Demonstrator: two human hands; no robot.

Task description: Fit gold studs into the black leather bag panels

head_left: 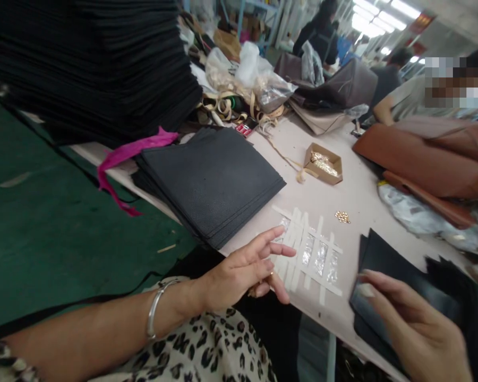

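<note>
My left hand (255, 268) hovers palm sideways at the table edge, fingers spread, beside a grid of white strips (305, 252) stuck over clear plastic. A small gold glint shows among its fingers; whether it is a ring or a loose piece I cannot tell. At the lower right, my right hand (420, 323) has thumb and forefinger pinched together over black leather pieces (376, 252). What sits in that pinch is hidden. Several small gold metal pieces (342, 216) lie beyond the strips. A small cardboard box (334, 178) holds more gold pieces.
A stack of black leather panels (219, 180) lies left of centre, before a tall black pile (83, 69). A pink strip (131, 151) hangs over the edge. Brown leather (426, 159), plastic bags (258, 74) and tangled straps stand around. Co-workers sit behind.
</note>
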